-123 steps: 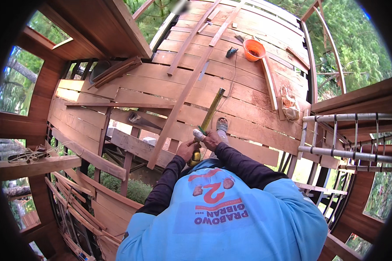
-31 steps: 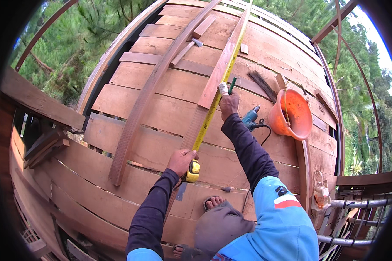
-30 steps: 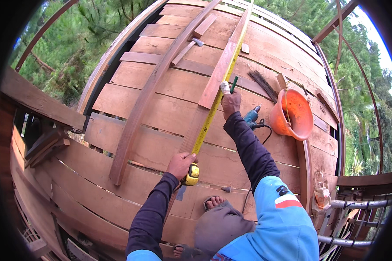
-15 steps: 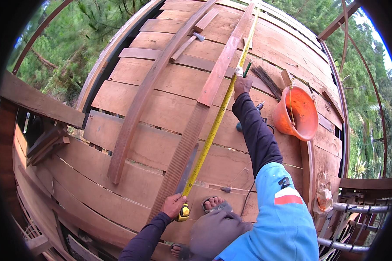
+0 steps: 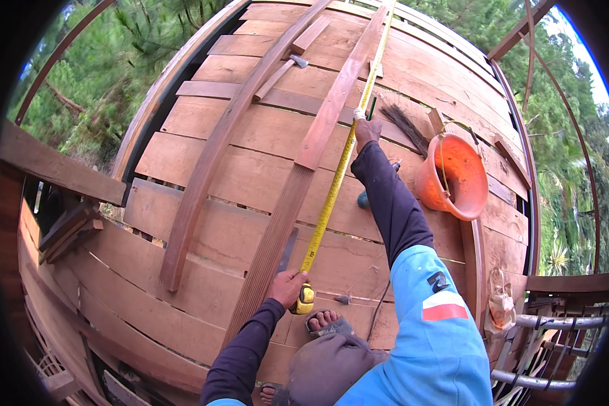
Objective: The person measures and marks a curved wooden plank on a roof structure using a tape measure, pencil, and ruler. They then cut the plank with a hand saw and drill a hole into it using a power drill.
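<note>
My left hand [image 5: 286,288] is closed at the yellow and black tape measure case [image 5: 303,299], beside a long wooden board. From the case a yellow tape blade [image 5: 328,206] runs out straight along the right side of that board [image 5: 285,203] to the far end of the deck. Farther up the blade, my right hand [image 5: 367,130] has its fingers closed at it, one of them wrapped in white. A thin green stick, perhaps a pencil [image 5: 373,108], pokes up from the right hand. The board's near part is grooved; its far part is smooth and redder.
Another long timber [image 5: 206,183] lies to the left, with a hatchet [image 5: 277,78] beside it. On the right are an orange bucket [image 5: 430,179] on its side, a bundle of dark bristles [image 5: 404,127] and a partly hidden drill [image 5: 363,199]. Gaps show between deck planks.
My left hand and the tape case have moved forward and a little right along the board. My right hand stays at about the same spot on the blade. The view has shifted slightly.
</note>
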The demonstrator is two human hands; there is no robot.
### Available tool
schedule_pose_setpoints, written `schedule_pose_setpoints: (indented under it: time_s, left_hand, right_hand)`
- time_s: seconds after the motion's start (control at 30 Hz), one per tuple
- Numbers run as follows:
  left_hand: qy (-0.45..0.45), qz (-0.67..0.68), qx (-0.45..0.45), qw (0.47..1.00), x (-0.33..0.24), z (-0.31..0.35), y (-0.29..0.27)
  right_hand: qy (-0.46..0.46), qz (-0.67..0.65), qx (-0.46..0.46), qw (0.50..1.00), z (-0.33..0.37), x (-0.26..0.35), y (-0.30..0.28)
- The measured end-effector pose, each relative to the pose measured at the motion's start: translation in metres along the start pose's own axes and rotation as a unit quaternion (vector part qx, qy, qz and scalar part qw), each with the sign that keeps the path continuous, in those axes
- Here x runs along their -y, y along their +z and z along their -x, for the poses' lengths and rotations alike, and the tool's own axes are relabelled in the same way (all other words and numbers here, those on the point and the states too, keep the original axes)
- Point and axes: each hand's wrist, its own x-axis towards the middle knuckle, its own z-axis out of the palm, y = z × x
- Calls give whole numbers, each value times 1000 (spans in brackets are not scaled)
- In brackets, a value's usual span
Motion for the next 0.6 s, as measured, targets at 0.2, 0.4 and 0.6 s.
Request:
schedule_pose_setpoints:
  time_s: [0.2,0.4,0.6]
  left_hand:
    - [-7,11,-7,1000,8,-3,4]
    - [-9,14,-4,1000,11,-4,10]
    - [-35,5,-10,999,25,3,7]
  right_hand:
    - [-24,5,10,1000,-9,-29,-3]
    - [-17,76,-3,997,-19,-45,-4]
    - [0,40,16,999,3,-53,-2]
